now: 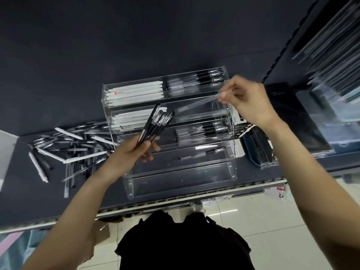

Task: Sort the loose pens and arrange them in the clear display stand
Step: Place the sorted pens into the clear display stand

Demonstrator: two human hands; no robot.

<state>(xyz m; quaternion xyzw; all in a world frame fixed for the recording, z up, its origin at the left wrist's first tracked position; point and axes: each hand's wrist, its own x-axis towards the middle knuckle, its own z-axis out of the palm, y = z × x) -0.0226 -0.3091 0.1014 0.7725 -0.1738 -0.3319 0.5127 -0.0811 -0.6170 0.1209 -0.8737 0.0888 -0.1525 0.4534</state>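
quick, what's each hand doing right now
Left hand: grips a bundle of black pens.
Right hand: pinches one clear pen over the display stand.

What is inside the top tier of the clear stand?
The stand's top tier holds white pens on its left and clear black-grip pens on its right. The right hand covers that tier's right end.
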